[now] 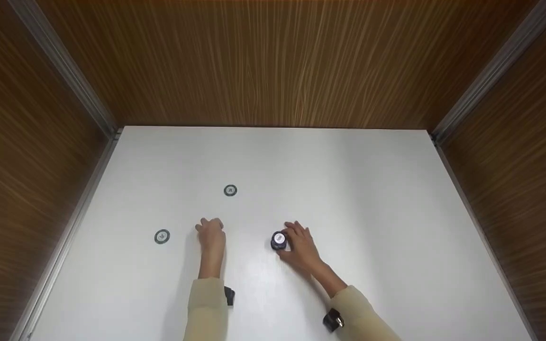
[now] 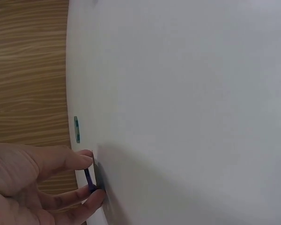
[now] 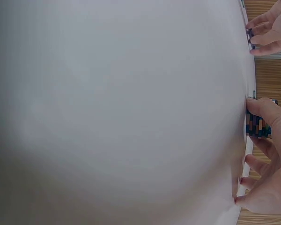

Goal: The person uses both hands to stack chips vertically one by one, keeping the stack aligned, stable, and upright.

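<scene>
My left hand (image 1: 212, 237) is low over the white table, left of centre. Between its thumb and fingers it pinches a thin dark blue-purple poker chip (image 2: 89, 180), standing on edge in the left wrist view and hidden by the hand in the head view. My right hand (image 1: 301, 248) grips a short stack of poker chips (image 1: 278, 240) from its right side, thumb in front and fingers behind. In the right wrist view, the stack (image 3: 259, 124) shows dark sides with coloured edge blocks and stands on the table.
One green-rimmed chip (image 1: 230, 190) lies flat beyond the left hand, and another green-rimmed chip (image 1: 162, 236) lies to its left. Brown wood-grain panels (image 1: 273, 66) with grey metal strips wall the white table (image 1: 386, 199) at the back and both sides.
</scene>
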Demonstrator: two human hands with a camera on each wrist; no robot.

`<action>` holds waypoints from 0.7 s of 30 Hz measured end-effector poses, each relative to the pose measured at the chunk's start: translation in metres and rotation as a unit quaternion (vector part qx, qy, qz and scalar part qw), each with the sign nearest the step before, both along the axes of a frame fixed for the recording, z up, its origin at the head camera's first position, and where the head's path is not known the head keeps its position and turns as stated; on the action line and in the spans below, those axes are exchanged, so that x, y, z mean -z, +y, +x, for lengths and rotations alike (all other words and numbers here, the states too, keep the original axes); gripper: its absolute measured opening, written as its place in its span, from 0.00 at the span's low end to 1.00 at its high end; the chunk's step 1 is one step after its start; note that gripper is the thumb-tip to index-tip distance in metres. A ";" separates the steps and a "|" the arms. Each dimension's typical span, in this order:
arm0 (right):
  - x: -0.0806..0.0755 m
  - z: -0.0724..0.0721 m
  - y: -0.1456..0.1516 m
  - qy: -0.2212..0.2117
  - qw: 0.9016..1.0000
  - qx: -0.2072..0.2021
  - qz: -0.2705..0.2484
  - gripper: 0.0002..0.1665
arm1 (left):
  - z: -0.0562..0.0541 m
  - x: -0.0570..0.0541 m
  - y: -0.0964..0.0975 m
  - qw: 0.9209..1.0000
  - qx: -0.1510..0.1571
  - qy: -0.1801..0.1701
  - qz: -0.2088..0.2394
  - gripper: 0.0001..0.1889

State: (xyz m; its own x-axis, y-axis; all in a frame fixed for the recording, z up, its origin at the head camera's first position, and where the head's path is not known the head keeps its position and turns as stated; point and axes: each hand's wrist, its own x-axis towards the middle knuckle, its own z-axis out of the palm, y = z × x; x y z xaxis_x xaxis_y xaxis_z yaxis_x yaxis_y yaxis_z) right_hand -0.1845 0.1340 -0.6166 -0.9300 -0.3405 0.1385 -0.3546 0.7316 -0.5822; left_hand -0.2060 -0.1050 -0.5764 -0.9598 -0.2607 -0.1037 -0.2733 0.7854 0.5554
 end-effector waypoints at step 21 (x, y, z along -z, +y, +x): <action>0.000 -0.002 0.000 -0.004 1.000 0.000 0.002 0.28 | 0.002 -0.009 0.014 1.000 0.011 -0.016 0.000 0.07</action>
